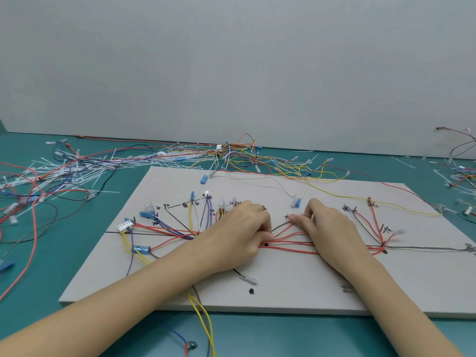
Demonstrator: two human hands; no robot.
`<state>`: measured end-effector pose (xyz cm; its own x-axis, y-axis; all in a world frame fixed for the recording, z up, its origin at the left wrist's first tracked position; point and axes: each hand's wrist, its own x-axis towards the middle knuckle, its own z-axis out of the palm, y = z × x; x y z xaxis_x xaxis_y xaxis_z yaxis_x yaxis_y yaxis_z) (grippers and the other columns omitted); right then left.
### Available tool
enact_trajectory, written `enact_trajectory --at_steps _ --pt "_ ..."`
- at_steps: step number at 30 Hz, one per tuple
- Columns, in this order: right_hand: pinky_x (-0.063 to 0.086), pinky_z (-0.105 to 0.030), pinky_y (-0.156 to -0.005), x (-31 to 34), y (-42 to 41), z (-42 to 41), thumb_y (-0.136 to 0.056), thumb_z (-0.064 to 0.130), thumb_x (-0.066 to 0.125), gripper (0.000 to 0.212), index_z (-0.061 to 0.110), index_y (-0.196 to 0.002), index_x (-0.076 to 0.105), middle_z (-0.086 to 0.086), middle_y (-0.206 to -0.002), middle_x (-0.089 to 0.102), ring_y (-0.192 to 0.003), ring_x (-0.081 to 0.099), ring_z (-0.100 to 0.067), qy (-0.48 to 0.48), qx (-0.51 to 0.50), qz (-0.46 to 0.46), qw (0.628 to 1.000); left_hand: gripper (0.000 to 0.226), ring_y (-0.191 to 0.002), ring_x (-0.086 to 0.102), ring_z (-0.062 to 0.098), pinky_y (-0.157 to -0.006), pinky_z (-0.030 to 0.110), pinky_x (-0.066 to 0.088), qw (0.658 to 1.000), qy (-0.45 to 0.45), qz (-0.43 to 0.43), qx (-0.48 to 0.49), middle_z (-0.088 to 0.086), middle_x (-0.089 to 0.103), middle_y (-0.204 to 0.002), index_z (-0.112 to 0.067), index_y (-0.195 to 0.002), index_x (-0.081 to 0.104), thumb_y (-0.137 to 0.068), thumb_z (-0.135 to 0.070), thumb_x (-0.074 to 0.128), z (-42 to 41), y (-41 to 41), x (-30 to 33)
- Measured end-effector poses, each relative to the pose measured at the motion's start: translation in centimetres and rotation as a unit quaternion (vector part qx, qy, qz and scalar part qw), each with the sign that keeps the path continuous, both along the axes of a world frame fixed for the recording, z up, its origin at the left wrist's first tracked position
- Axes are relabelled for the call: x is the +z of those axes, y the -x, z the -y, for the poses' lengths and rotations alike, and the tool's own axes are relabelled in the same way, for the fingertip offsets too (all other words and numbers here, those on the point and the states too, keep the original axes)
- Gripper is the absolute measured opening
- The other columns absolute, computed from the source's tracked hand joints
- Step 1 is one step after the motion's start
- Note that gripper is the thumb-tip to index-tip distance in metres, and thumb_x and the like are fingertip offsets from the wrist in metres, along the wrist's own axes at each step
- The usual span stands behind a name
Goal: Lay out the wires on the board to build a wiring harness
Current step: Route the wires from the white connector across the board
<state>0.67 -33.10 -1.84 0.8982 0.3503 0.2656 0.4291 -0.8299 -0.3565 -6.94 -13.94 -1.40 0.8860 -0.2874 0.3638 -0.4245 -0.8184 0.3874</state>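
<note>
A teal tabletop [77, 266] meets a plain grey wall [231, 60], with white cable ties [85, 168] scattered at left.

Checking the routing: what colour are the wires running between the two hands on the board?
Red, seen in the head view: the wires run between the left hand and right hand.

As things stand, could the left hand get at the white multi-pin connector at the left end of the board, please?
Probably yes. The left hand grips the red wires mid-board, so it would have to let go first. The white connector lies uncovered on the board to its left, with only flat wires between.
</note>
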Motion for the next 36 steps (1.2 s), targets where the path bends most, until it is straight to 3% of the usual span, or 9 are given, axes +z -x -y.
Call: enact_trajectory --at_steps 9,13,18,21,25,28,32,36 --pt "0.040 -0.038 -0.070 -0.1 -0.2 -4.0 -0.094 0.055 0.047 0.043 0.014 -0.085 0.046 -0.010 -0.087 0.063 -0.088 0.057 -0.034 0.012 0.011 0.024 1.000 0.010 -0.083 0.039 0.008 -0.076 0.018 0.029 0.999 -0.011 -0.016 0.031 -0.006 0.056 -0.086 -0.013 -0.085 0.063 -0.091 -0.021 0.064 -3.7 0.3 0.2" --pt "0.031 -0.034 -0.061 -0.2 -0.9 -4.9 -0.090 0.057 0.054 0.044 0.019 -0.069 0.044 0.006 -0.069 0.052 -0.078 0.052 -0.025 -0.028 0.024 0.005 0.999 0.011 -0.079 0.043 0.005 -0.074 0.022 0.033 0.997 0.009 -0.046 0.066 -0.012 0.052 -0.078 -0.021 -0.078 0.061 -0.087 -0.024 0.066 -4.6 -0.1 0.6" --pt "0.033 -0.028 -0.052 0.1 -1.5 -3.2 -0.077 0.066 0.063 0.054 0.017 -0.060 0.047 0.006 -0.055 0.051 -0.056 0.049 -0.010 -0.084 0.035 -0.019 0.996 0.007 -0.086 0.045 0.012 -0.081 0.030 0.040 0.998 -0.014 -0.004 0.054 -0.010 0.052 -0.083 -0.023 -0.083 0.062 -0.089 -0.026 0.063 -3.5 0.2 0.6" --pt "0.042 -0.031 -0.059 0.8 -1.6 -2.2 -0.073 0.062 0.070 0.049 0.019 -0.060 0.052 0.009 -0.057 0.057 -0.057 0.053 -0.008 -0.136 0.061 -0.044 0.988 0.012 -0.086 0.044 0.015 -0.080 0.034 0.039 0.999 -0.033 0.022 0.031 -0.005 0.055 -0.086 -0.020 -0.092 0.070 -0.092 -0.028 0.061 -2.4 0.3 0.7" --pt "0.038 -0.031 -0.059 1.7 -2.3 -0.1 -0.076 0.058 0.067 0.048 0.015 -0.058 0.053 0.009 -0.049 0.050 -0.052 0.046 -0.010 -0.162 0.041 -0.063 0.984 0.018 -0.087 0.037 0.013 -0.084 0.034 0.038 0.997 -0.074 0.006 0.010 -0.007 0.050 -0.087 -0.020 -0.098 0.069 -0.096 -0.031 0.054 -0.8 -0.2 0.9" --pt "0.036 -0.030 -0.057 1.9 -2.8 1.3 -0.081 0.047 0.068 0.040 0.017 -0.057 0.055 0.007 -0.046 0.047 -0.048 0.040 -0.011 -0.158 0.002 -0.034 0.987 0.017 -0.090 0.041 0.014 -0.085 0.032 0.038 0.998 -0.060 -0.004 -0.009 -0.005 0.053 -0.089 -0.019 -0.097 0.067 -0.096 -0.028 0.054 0.5 -0.5 1.0" --pt "0.049 -0.037 -0.066 1.9 -3.3 1.7 -0.080 0.026 0.073 0.041 0.016 -0.049 0.047 0.012 -0.041 0.042 -0.047 0.033 -0.010 -0.186 0.002 -0.004 0.982 0.017 -0.091 0.044 0.017 -0.083 0.033 0.040 0.998 -0.045 -0.002 -0.033 0.001 0.057 -0.091 -0.015 -0.097 0.068 -0.096 -0.024 0.054 1.8 -0.9 1.1" --pt "0.047 -0.035 -0.065 1.7 -3.5 1.7 -0.078 0.022 0.076 0.041 0.018 -0.050 0.047 0.010 -0.042 0.036 -0.049 0.035 -0.011 -0.161 0.013 0.026 0.987 0.021 -0.092 0.051 0.021 -0.081 0.038 0.044 0.999 -0.043 0.004 -0.033 0.005 0.058 -0.092 -0.013 -0.101 0.072 -0.097 -0.022 0.053 2.8 -1.5 0.8"
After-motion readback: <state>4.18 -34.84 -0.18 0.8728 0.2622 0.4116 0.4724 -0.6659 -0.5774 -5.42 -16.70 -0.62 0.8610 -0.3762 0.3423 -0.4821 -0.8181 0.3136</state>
